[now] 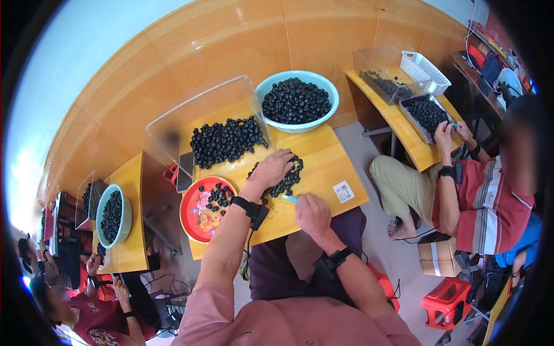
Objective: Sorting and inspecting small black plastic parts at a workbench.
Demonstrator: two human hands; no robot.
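My left hand (274, 169) lies over a loose pile of small black ring-like parts (292, 180) on the yellow table, fingers stretched out across the pile's far side. Its fingertips touch the parts; whether one is picked up cannot be made out. Just right of the pile, my right hand (313, 215) is closed around a slim tool with a light blue and white end (290, 199), which points left toward the parts. The rest of that tool is hidden in the fist. To the left, a red flowered tray (203, 222) holds several more black parts.
Behind my hands stand a clear bin (199, 101) of black parts and a pale blue basin (330, 117) heaped with them. A dark phone (185, 172) lies left of the bin. A white label (343, 192) is on the table's right. People work at tables on both sides.
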